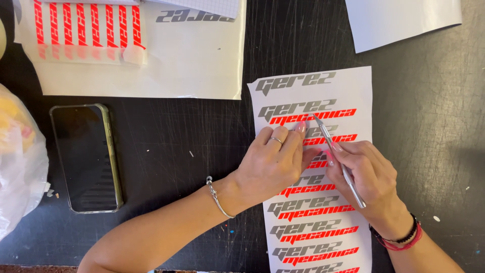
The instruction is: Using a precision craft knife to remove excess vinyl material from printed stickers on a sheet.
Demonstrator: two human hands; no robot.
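While pinning the white decal sheet (348, 88) flat on the black scratched counter (202, 151), left hand (270, 164) spread palm-down, fingers together, fingertips resting just beside the second decal from the top. Right hand (371, 179) closed in a pen grip on a slim silver craft knife (339, 162), blade tip touching the sheet at the grey lettering of the third decal. Sheet lying lengthwise, right of centre, running off the lower edge of view. Judged from the sheet: top decal showing grey lettering only, no red line beneath; second decal complete in grey and red; third and fourth partly hidden under the hands, state not readable; rows below intact, apparently untouched. Work estimated early, most of the column left. Elsewhere: dark smartphone (86, 156) face-up, well apart to the left; clear plastic bag (17, 162) at the left edge; second sheet with red strip decals (88, 25) at the top left; blank white sheet (399, 20) at the top right.
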